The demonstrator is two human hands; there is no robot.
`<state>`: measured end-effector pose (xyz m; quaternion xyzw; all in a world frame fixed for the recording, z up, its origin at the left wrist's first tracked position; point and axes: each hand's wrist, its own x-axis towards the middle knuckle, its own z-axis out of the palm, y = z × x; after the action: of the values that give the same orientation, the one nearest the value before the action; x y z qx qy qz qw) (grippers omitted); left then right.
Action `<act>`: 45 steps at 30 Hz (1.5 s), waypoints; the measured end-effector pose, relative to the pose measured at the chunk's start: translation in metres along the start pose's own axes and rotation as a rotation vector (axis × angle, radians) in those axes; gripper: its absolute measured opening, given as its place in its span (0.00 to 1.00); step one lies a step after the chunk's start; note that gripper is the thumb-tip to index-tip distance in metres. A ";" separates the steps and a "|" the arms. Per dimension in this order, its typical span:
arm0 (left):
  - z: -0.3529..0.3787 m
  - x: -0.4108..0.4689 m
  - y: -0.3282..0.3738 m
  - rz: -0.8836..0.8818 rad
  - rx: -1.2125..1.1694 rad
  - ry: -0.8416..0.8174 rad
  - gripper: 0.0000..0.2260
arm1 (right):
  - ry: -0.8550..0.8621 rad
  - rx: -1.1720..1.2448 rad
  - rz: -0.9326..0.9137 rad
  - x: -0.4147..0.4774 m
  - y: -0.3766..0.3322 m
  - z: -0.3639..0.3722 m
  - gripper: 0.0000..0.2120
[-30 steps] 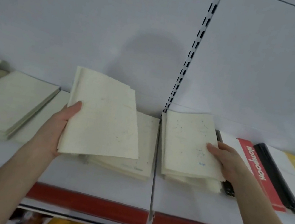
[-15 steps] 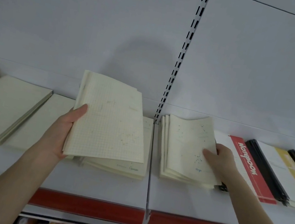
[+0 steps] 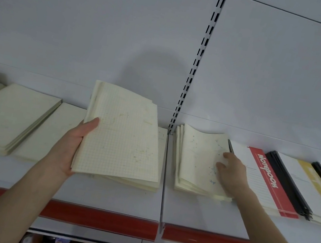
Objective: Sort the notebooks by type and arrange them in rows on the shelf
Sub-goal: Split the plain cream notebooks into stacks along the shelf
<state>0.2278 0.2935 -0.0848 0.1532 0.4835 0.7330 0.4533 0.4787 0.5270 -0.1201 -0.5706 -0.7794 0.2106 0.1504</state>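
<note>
My left hand [image 3: 70, 146] grips a small bundle of cream grid-paper notebooks [image 3: 122, 136] by the left edge, thumb on top, tilted up above a low pile of cream notebooks [image 3: 158, 159] on the shelf. My right hand [image 3: 231, 172] rests on a stack of cream notebooks with blue speckles [image 3: 198, 156] just right of the shelf divider, fingers curled at the top cover's right edge. That cover bows upward at the back.
The white shelf [image 3: 99, 194] has a red front strip. At the left lie more stacks of cream notebooks [image 3: 3, 117]. To the right lie a red-spined notebook [image 3: 267, 176] and black-spined and yellow ones [image 3: 302, 185]. A slotted upright [image 3: 198, 57] splits the back panel.
My left hand has lifted and tilted its bundle slightly, showing the grid cover. My right hand has slid further onto the speckled stack, whose top cover now bows up.
</note>
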 end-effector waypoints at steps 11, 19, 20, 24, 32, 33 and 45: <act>0.009 -0.012 -0.008 -0.034 -0.047 0.014 0.12 | -0.167 0.555 -0.191 -0.035 -0.086 0.009 0.11; -0.039 -0.015 0.026 -0.041 0.031 0.057 0.12 | -0.286 0.862 -0.123 -0.072 -0.186 0.059 0.08; -0.046 -0.013 0.032 -0.050 0.078 0.067 0.13 | -0.248 0.871 -0.137 -0.074 -0.194 0.062 0.08; -0.092 0.005 0.060 0.006 0.315 0.162 0.11 | -0.128 0.807 -0.177 -0.084 -0.238 0.094 0.09; -0.162 0.046 0.066 0.161 0.774 0.226 0.11 | -0.044 0.489 -0.071 -0.089 -0.281 0.157 0.13; -0.165 0.049 0.063 0.168 0.807 0.205 0.10 | -0.042 0.460 -0.056 -0.089 -0.281 0.160 0.14; -0.171 0.055 0.038 0.235 1.075 0.149 0.19 | -0.047 0.213 -0.009 -0.077 -0.276 0.179 0.06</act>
<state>0.0652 0.2363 -0.1470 0.3636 0.7999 0.4377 0.1909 0.1888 0.3541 -0.1364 -0.5429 -0.7583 0.3050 0.1930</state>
